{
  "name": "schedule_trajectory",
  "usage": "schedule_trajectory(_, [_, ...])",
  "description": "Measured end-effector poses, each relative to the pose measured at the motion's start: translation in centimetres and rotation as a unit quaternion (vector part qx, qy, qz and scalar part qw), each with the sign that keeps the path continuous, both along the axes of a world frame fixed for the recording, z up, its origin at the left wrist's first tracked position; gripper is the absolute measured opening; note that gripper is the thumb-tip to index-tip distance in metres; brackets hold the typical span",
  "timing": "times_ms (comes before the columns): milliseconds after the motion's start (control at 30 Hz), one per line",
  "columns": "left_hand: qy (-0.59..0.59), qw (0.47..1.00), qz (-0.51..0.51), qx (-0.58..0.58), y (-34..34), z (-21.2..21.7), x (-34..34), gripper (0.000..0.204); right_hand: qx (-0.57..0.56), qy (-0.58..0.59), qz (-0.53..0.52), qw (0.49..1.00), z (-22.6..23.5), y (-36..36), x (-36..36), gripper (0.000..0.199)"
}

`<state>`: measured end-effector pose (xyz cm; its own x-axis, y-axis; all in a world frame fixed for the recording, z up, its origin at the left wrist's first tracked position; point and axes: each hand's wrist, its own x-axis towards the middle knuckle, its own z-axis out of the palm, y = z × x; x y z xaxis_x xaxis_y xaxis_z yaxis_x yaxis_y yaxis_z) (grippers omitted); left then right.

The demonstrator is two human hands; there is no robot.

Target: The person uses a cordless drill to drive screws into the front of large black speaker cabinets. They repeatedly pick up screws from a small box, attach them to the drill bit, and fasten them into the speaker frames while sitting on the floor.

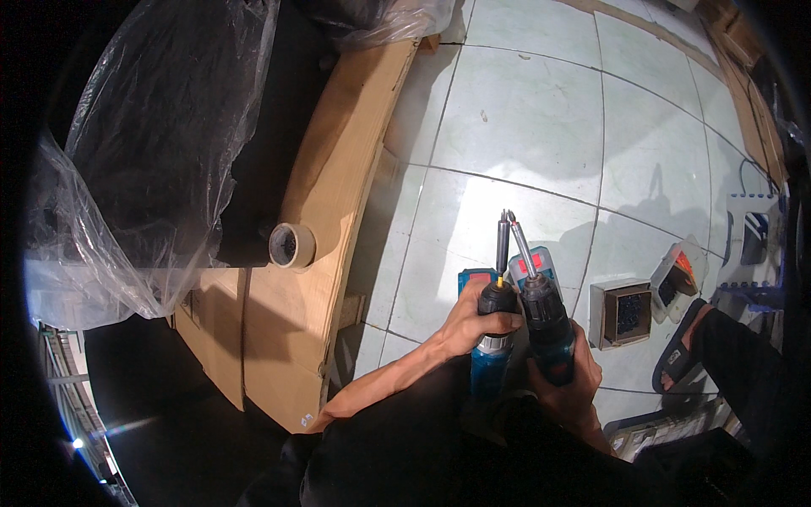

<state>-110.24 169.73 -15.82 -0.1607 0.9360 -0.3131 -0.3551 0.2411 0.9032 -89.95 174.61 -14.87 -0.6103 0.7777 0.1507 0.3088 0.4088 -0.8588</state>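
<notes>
Two blue-and-black cordless drills are side by side in front of me, bits pointing away. My left hand (463,325) is wrapped round the left drill (494,338), its thumb across the chuck. That drill carries a dark bit (503,241) with a yellow band at its base. My right hand (579,380) grips the body of the right drill (547,334), which has a long silver bit (522,245). The two bit tips lie close together; I cannot tell whether they touch. Some of the right fingers are hidden behind the drill.
At left, a tape roll (304,245) with small dark pieces inside sits on cardboard (338,169) beside clear plastic sheeting (169,110). A box of dark screws (598,321) and an open container (688,253) stand on the tiled floor at right, near a sandalled foot (680,359).
</notes>
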Motion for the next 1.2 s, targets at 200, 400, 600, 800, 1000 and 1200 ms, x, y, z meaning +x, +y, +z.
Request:
schedule_trajectory(200, [-0.012,1.000,-0.006,-0.012,0.0,0.1,0.1,0.021,-0.014,-0.002,-0.004,1.000,0.1,0.0,0.0,0.062])
schedule_trajectory(400, [-0.022,1.000,-0.007,-0.014,-0.4,0.0,-0.3,0.020,-0.020,-0.013,0.000,1.000,0.3,-0.1,-0.2,0.063])
schedule_trajectory(600, [-0.026,0.999,-0.006,-0.021,-0.1,0.1,-0.4,0.023,-0.029,0.004,-0.002,1.000,0.3,-0.3,0.0,0.063])
schedule_trajectory(800, [-0.121,0.983,0.117,-0.069,-0.8,2.2,-0.2,0.030,-0.092,-0.037,-0.061,0.993,-1.5,0.2,0.9,0.068])
schedule_trajectory(1000, [0.021,0.962,0.030,0.272,8.2,8.1,-1.6,0.038,-0.112,-0.040,-0.180,0.977,-4.2,0.7,2.3,0.073])
schedule_trajectory(1200, [-0.050,0.943,0.262,0.199,17.9,12.3,3.9,0.049,-0.130,0.034,-0.186,0.973,-6.5,-0.4,2.9,0.081])
